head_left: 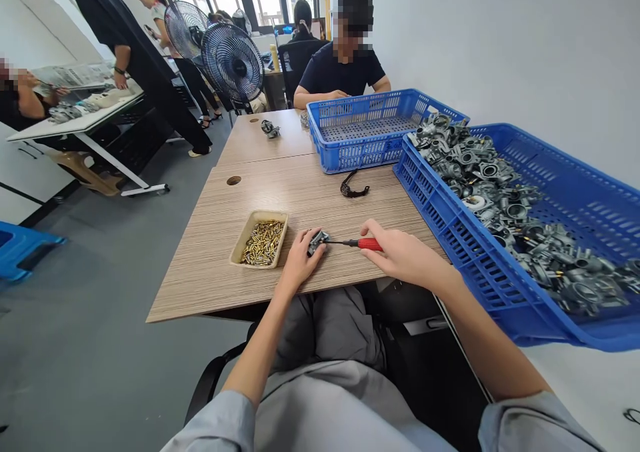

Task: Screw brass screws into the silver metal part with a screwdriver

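My left hand (301,255) is closed round a small grey metal casting (318,241), which looks like a carburetor body, and steadies it on the table near the front edge. In my right hand (400,255) is a screwdriver (369,244) with a red handle, held level. Its dark shaft points left and the tip meets the casting; the exact contact spot is too small to make out. Just left of my left hand stands a cream tray (234,255) holding many small brass-coloured screw-like parts (263,242).
A blue crate (440,205) heaped with metal castings (500,192) stands on my right. Beyond it is another blue crate (350,152). A black wristwatch (354,189) and another casting (270,129) lie on the wooden table (200,282). A person (345,65) sits opposite; fans (235,65) stand behind.
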The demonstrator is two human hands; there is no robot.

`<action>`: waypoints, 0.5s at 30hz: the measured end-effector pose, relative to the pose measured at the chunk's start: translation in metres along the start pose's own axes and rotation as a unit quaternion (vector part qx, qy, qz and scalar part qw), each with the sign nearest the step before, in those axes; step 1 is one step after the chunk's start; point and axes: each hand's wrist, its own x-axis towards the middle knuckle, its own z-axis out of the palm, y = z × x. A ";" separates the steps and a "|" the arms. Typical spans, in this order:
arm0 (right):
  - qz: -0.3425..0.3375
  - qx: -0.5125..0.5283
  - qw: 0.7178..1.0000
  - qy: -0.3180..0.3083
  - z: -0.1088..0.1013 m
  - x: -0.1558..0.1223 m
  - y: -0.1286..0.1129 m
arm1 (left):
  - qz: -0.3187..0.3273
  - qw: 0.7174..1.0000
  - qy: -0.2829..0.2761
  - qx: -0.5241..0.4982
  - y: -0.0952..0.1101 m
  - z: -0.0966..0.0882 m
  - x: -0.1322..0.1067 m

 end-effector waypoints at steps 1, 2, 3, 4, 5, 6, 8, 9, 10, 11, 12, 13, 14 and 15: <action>-0.004 0.010 1.000 0.000 0.000 -0.001 0.001 | -0.001 1.000 0.002 0.000 0.000 0.000 0.000; -0.010 0.020 1.000 -0.001 0.000 -0.002 0.001 | -0.001 1.000 0.003 0.000 0.000 0.000 0.000; -0.017 0.030 0.999 0.000 0.000 -0.003 0.002 | -0.002 1.000 0.004 0.001 0.000 0.000 0.000; -0.023 0.037 0.999 0.002 0.000 -0.003 0.002 | -0.003 1.000 0.005 0.001 -0.001 -0.001 0.000; -0.029 0.044 0.999 0.006 0.001 -0.003 0.002 | -0.004 1.000 0.006 0.002 0.000 -0.001 0.000; -0.033 0.047 0.998 0.009 0.001 -0.002 0.002 | -0.006 1.000 0.008 0.004 0.000 -0.001 0.000; -0.033 0.044 0.998 0.014 0.004 0.000 0.000 | -0.008 1.000 0.014 0.007 0.000 -0.001 -0.001; -0.029 0.037 0.999 0.016 0.005 0.002 -0.001 | -0.008 1.000 0.018 0.008 0.000 -0.001 -0.001; -0.022 0.026 0.999 0.018 0.007 0.003 -0.003 | -0.007 1.000 0.022 0.008 0.000 -0.001 -0.001; -0.015 0.012 1.000 0.022 0.008 0.005 -0.004 | -0.006 1.000 0.024 0.008 0.000 -0.001 -0.002; -0.007 -0.001 1.000 0.026 0.010 0.006 -0.006 | -0.005 1.000 0.026 0.007 0.000 -0.001 -0.002; 0.001 -0.012 0.999 0.031 0.012 0.007 -0.008 | -0.005 1.000 0.026 0.006 0.000 -0.001 -0.002; 0.005 -0.016 0.999 0.036 0.013 0.008 -0.009 | -0.005 1.000 0.027 0.006 0.000 -0.001 -0.002; 0.006 -0.013 0.999 0.040 0.014 0.008 -0.010 | -0.006 1.000 0.027 0.005 0.000 -0.001 -0.002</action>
